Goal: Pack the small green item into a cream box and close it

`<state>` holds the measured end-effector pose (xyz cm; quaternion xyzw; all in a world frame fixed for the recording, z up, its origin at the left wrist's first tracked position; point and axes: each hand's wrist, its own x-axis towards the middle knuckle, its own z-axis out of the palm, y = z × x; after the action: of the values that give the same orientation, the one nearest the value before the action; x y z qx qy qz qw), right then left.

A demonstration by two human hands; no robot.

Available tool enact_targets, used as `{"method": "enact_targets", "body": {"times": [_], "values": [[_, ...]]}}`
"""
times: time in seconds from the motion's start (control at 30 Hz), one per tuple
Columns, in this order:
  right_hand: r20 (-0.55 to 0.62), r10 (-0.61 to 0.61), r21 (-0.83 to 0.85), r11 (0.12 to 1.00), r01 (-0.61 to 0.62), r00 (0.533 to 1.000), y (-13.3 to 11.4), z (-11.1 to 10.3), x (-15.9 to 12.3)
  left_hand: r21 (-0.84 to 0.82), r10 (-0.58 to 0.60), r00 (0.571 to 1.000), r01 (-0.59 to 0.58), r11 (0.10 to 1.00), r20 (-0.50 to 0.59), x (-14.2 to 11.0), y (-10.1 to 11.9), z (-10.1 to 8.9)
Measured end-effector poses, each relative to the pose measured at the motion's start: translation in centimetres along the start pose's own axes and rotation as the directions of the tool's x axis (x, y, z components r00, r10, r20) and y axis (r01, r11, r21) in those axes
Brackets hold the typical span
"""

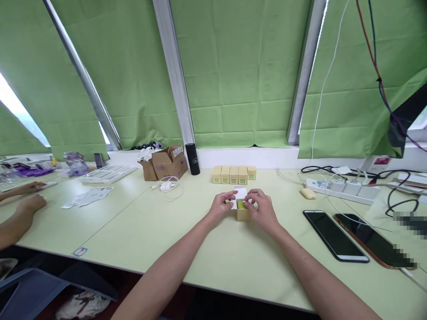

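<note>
A small tan cardboard box stands on the table in front of me, its white-lined lid flap raised at the back. Something yellow-green shows inside its open top. At the box's left, my left hand has its thumb and fingers closed about a white side flap. On the right side, my right hand is curled over the top edge, its thumb tip by the yellow-green thing. What lies behind the right fingers is hidden.
Several similar boxes stand in a row behind. Two phones and a power strip lie at right. A black bottle, an open carton and a white charger are left of centre. Another person's hands rest at far left.
</note>
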<state>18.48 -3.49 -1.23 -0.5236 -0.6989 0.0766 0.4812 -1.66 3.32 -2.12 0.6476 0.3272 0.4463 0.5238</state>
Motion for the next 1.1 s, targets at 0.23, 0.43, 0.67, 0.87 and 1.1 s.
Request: {"method": "enact_targets", "body": {"times": [0.23,0.43,0.67,0.87,1.1], "values": [[-0.024,0.013,0.038,0.999,-0.012,1.000,0.4,0.3,0.0,-0.016,0.000,1.000,0.000,1.000,0.008,0.0,0.0,0.0],[-0.045,0.016,0.055,0.998,-0.014,0.999,0.3,0.5,-0.2,-0.009,-0.006,1.000,0.006,1.000,0.006,-0.2,0.1,0.0],[-0.040,0.014,0.055,0.998,-0.012,0.999,0.7,0.7,0.0,0.021,0.002,1.000,-0.002,1.000,0.005,-0.1,0.3,0.0],[-0.036,0.026,0.053,0.998,-0.024,0.999,0.5,0.5,-0.1,-0.006,-0.007,1.000,0.007,1.000,0.007,0.0,0.0,0.0],[-0.094,0.153,0.213,0.968,-0.130,0.984,1.4,0.2,0.0,-0.082,-0.035,0.999,0.035,0.996,0.002,0.1,0.0,0.0]]}}
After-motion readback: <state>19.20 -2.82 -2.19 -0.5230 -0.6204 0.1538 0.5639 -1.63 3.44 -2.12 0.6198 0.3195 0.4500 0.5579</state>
